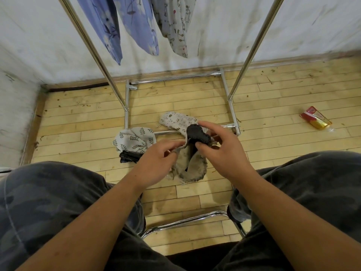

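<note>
1. The wooden floor [78,124] carries a chrome clothes rack [175,77], with a blue floral garment [134,26] and a grey printed one [175,22] hanging from it.
2. On the floor by the rack's front bar lie a leaf-print cloth [134,139], a pale patterned cloth [175,120] and, beside the leaf print, a small black bundle [129,156]. A red-and-gold packet [315,118] lies well apart to the right.
3. The fleecy piece [192,169], perhaps a slipper or bootie, hangs in the air between the seated person's knees, above the floor.
4. The left hand [156,163] pinches its fleecy rim between thumb and curled fingers.
5. The right hand [222,151] grips the dark part [196,133] at the top between thumb and fingertips.
6. The step looks like opening or turning the piece. It would go best if the left hand held the rim steady while the right eased the dark part along. Short pulls close to the stitched edge should keep the seam from straining.
</note>
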Available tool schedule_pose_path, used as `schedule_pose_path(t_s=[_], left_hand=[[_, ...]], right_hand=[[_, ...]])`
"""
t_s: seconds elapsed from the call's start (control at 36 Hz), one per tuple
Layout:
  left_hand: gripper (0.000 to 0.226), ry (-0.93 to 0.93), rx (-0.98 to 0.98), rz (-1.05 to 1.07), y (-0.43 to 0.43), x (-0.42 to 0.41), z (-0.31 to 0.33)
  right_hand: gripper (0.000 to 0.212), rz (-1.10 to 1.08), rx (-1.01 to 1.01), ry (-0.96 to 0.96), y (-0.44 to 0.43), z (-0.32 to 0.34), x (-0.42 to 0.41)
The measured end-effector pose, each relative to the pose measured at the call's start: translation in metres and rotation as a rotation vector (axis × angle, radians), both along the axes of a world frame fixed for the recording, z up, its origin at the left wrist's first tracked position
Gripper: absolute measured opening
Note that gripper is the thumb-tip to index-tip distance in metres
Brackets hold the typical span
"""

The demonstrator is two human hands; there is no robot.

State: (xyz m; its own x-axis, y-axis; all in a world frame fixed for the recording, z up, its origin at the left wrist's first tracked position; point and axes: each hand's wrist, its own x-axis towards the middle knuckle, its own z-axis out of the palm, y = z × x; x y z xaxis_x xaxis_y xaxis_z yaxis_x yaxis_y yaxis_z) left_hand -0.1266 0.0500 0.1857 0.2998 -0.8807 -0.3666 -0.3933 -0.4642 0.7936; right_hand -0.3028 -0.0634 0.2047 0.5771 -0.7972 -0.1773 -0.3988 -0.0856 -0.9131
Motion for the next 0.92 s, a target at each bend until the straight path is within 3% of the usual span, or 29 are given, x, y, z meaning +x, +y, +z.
schedule_pose_path(t_s=[0.22, 0.36, 0.47, 0.64, 0.72, 0.92], left_hand=[[0.033, -0.033, -0.015, 0.186, -0.002, 0.003, -0.002], [0.026, -0.139, 0.076, 0.324, -0.001, 0.008, -0.006], [0.027, -0.161, 0.203, 0.3, 0.002, 0.014, -0.014], [0.015, -0.01, 0.378, 0.167, 0.01, 0.013, -0.02], [0.016, -0.046, 0.432, 0.151, 0.011, 0.015, -0.022], [0.011, -0.096, 0.329, 0.22, 0.006, 0.012, -0.015]], right_hand=[[0.054, -0.025, 0.006, 0.081, -0.001, 0.0, 0.002], [0.053, -0.033, -0.037, 0.098, -0.002, 0.0, 0.0], [0.05, 0.006, -0.05, 0.097, 0.002, 0.0, 0.002], [0.047, 0.008, -0.017, 0.033, 0.003, 0.003, 0.002], [0.046, -0.007, -0.01, 0.019, 0.002, 0.003, 0.001], [0.045, -0.101, -0.039, 0.048, -0.002, 0.003, -0.001]])
